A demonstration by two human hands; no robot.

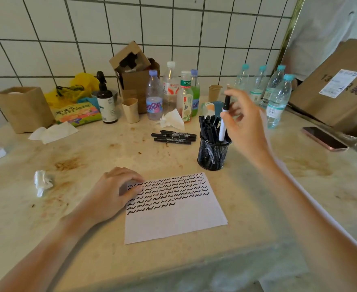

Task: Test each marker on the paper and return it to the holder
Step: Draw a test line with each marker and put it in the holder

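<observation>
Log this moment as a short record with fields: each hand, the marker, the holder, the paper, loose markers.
left hand: rests on the paper's left edge, fingers curled
right hand: pinches a marker above the holder
marker: white barrel, black cap up, lower end in the holder
holder: black mesh cup, many black markers inside
paper: rows of black squiggles on upper part, lower part blank
loose markers: three, lying left of the holder
</observation>
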